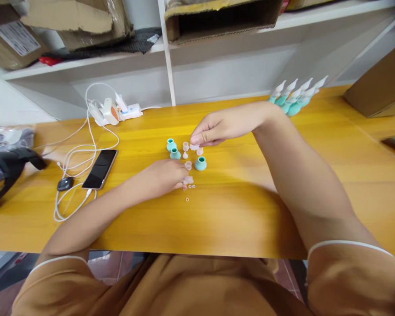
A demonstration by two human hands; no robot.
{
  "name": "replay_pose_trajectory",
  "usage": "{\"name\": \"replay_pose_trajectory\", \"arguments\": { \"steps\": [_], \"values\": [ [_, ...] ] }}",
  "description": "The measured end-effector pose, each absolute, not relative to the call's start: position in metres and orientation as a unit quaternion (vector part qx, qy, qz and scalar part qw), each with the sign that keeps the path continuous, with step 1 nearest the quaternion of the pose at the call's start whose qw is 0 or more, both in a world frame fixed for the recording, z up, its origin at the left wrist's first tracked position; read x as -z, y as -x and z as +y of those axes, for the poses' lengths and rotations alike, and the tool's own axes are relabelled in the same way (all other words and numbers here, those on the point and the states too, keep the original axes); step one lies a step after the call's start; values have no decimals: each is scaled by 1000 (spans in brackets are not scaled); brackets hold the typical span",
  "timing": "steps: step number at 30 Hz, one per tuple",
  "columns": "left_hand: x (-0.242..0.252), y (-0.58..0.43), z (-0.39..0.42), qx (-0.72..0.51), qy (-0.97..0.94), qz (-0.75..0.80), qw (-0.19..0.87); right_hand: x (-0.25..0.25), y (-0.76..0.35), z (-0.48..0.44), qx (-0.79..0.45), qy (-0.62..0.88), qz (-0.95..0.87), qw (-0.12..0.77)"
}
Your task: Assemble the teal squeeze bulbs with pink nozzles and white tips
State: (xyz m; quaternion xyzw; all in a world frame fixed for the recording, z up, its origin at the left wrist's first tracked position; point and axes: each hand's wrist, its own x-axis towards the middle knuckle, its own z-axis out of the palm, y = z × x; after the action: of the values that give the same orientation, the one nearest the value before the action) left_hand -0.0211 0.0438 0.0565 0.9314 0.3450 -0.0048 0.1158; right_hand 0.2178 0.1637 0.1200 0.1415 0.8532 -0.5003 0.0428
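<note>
My right hand [213, 129] reaches in from the right with its fingers pinched at a translucent plastic piece [195, 147]. Lower down, my left hand [167, 174] lies near the table with curled fingers at another translucent piece [188, 180]; the fingertips are partly hidden. Between and beside the hands stand teal rubber bulbs with open necks: one bulb [200, 163] on the right, a second [174, 153] and a third [171, 145] on the left. Small clear cups [188, 165] and a white cone-shaped tip [185, 155] sit among them. Several tiny rings [187, 199] lie nearer me.
Several teal bulbs with white nozzles [294, 96] stand at the back right, beyond my right forearm. To the left lie a phone [100, 169], white cables [73, 151], a black case [65, 184] and a power strip [131, 111]. A cardboard box [380, 83] stands far right.
</note>
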Motion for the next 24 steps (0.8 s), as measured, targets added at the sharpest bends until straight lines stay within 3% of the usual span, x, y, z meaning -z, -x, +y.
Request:
{"name": "replay_pose_trajectory", "arguments": {
  "steps": [8,12,19,24],
  "values": [
    [-104,36,44,-344,-810,424,215,-119,-211,159,543,-67,837,8],
    [-96,26,41,-396,-773,430,244,-114,-197,150,533,-50,845,6],
    [-109,35,41,-338,-792,436,262,-114,-197,150,546,-53,836,19],
    [-106,38,41,-112,-885,373,257,-120,-206,155,547,-86,831,63]
  ]
}}
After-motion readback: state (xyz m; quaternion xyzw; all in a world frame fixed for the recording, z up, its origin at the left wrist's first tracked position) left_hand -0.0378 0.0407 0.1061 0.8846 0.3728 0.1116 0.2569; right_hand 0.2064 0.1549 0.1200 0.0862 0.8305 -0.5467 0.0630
